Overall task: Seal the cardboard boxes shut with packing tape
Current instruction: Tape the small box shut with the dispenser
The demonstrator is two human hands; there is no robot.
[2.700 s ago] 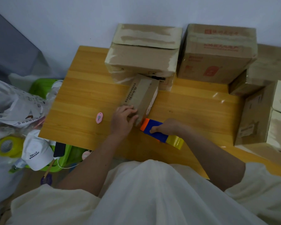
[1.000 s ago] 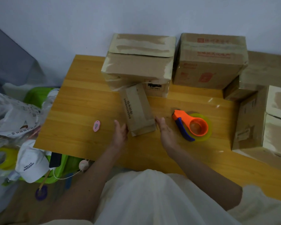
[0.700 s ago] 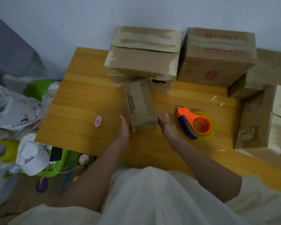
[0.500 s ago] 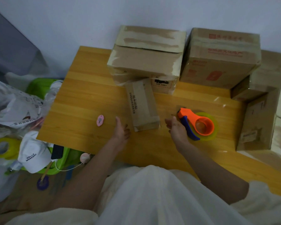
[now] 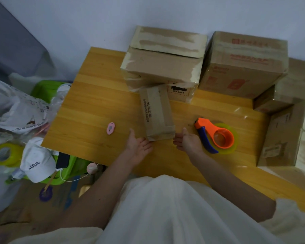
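Flanking the small box, left hand and right hand are spread, empty; its near end should be gripped squarely.

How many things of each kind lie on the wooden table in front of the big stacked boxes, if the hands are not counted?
small cardboard box: 1
tape dispenser: 1
small pink tool: 1
Total: 3
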